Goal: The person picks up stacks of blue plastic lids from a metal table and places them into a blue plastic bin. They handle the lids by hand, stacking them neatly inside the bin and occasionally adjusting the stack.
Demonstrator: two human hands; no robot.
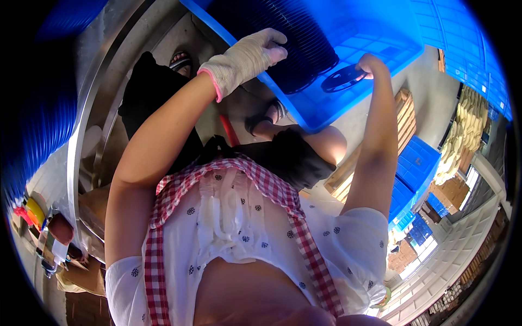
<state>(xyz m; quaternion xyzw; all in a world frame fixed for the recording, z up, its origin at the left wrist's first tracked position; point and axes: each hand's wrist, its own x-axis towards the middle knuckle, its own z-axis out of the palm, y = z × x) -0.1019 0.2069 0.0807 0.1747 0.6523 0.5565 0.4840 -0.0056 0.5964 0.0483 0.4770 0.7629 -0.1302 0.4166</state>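
My left hand (244,58) wears a cream glove with a pink cuff and bare fingertips. It hovers at the near edge of a blue crate (321,111), its fingers slightly bent and apart, with nothing visible between them. Beside it, inside the crate, lies a long row of thin dark round rings (291,35), packed side by side. My bare right hand (371,65) reaches over the crate's right part. Its fingers pinch the edge of a single dark flat ring (340,80), which appears tilted and apart from the row.
A metal-edged worktable (81,141) curves along the left, with stacked blue ribbed items (43,130) on it. Blue crates (416,168) and a wooden pallet (399,122) stand at the right. My sandalled foot (266,117) is beside the crate, near a red bar (229,130).
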